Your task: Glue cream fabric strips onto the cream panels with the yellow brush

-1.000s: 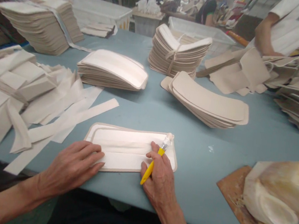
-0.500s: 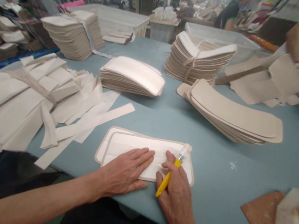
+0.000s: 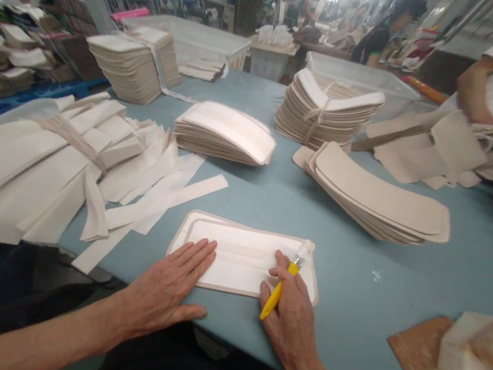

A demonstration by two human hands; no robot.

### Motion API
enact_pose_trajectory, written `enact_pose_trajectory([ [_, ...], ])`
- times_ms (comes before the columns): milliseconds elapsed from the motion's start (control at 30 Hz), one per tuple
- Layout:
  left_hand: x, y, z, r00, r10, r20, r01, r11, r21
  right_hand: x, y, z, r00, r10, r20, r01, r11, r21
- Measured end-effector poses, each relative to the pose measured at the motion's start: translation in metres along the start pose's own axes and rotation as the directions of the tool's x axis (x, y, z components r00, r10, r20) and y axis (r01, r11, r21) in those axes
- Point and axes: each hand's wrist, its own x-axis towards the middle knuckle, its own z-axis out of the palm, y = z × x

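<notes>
Two white panels with beige borders lie overlapped near the table's front edge, the upper panel (image 3: 236,273) bearing a pale strip (image 3: 243,254) along its length. My left hand (image 3: 173,280) rests flat on the panel's left end, fingers stretched out and thumb apart on the table. Held in my right hand (image 3: 292,309) is a yellow-handled brush (image 3: 277,295), its whitish bristle end pointing away over the panel's right end. The fingertips of that hand touch the panel beside the strip.
Loose white strips (image 3: 135,220) and a tied strip bundle (image 3: 40,155) lie left. Panel stacks (image 3: 226,132) stand beyond, a curved beige stack (image 3: 379,194) to the right. A whitish container (image 3: 475,365) sits on a brown board (image 3: 418,353) at front right. Another person's arm (image 3: 480,87) is at far right.
My left hand has slid left along the panel, from its middle to its left end. My right hand keeps the brush in nearly the same place. The camera view has tilted up slightly.
</notes>
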Motion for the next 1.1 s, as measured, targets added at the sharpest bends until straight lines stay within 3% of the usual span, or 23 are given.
enact_pose_trajectory([
  [200,-0.018,-0.013,-0.003,0.993,0.001,-0.117,0.01,0.996,0.091,0.001,0.002,-0.001,1.0,-0.015,0.026,0.014,0.999,0.03],
  [433,-0.03,-0.024,-0.003,0.985,-0.029,-0.168,0.054,0.988,0.146,0.003,0.0,0.003,1.0,0.009,-0.002,-0.009,0.998,0.063],
  [567,0.006,-0.003,0.002,0.975,-0.05,-0.219,0.077,0.99,0.117,0.003,0.001,0.003,0.999,0.042,-0.026,-0.038,0.989,0.143],
  [667,0.053,0.022,0.01,0.972,0.023,-0.234,-0.004,0.997,0.08,0.001,0.003,-0.002,0.996,0.091,-0.022,-0.083,0.964,0.251],
  [800,0.107,0.045,0.024,0.981,0.085,-0.174,-0.085,0.996,0.006,-0.001,0.005,-0.007,0.987,0.159,0.007,-0.148,0.904,0.402],
  [900,0.126,0.056,0.031,0.983,0.119,-0.136,-0.125,0.991,-0.037,0.001,0.004,-0.009,0.979,0.204,0.014,-0.187,0.864,0.468],
  [1100,0.14,0.079,0.029,0.99,0.14,0.027,-0.133,0.977,-0.165,0.003,0.003,-0.014,0.933,0.357,0.033,-0.326,0.806,0.495],
])
